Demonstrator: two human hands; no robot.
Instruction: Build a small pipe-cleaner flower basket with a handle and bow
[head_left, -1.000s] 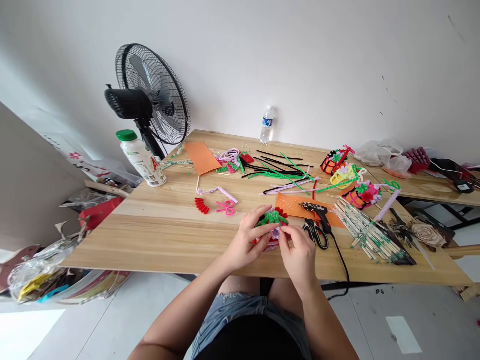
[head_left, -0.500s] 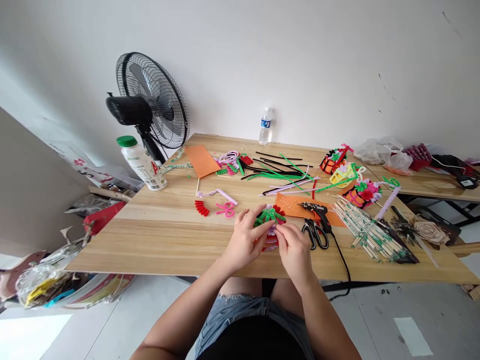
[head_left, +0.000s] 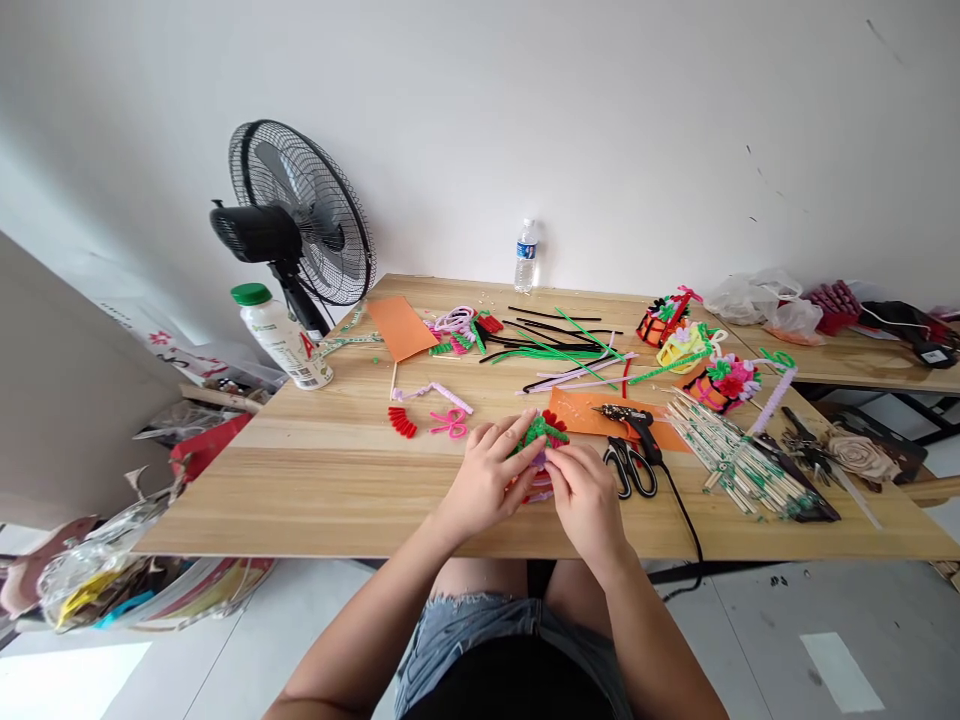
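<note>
Between my two hands, near the table's front edge, is a pipe-cleaner flower basket (head_left: 553, 430) with green, red and purple fuzzy parts on top and a red and pink side below. My left hand (head_left: 491, 472) is wrapped round its left side, covering much of it. My right hand (head_left: 585, 492) pinches at its front right, fingertips close to a purple piece. A pink pipe-cleaner bow (head_left: 448, 423) and a row of short red pieces (head_left: 402, 421) lie to the left. Black-handled scissors (head_left: 630, 468) and a glue gun (head_left: 634, 425) lie just right of my right hand.
An orange sheet (head_left: 577, 412) lies under the glue gun, whose cord hangs over the front edge. Loose pipe cleaners (head_left: 562, 352) spread behind. Finished baskets (head_left: 720, 383) and a bundle of sticks (head_left: 742, 460) occupy the right. A fan (head_left: 300, 215) and white bottle (head_left: 281, 340) stand left.
The view has shifted slightly. Both hands stay at the basket; my left fingers lie a little lower and flatter over its top, while my right hand keeps its pinch.
</note>
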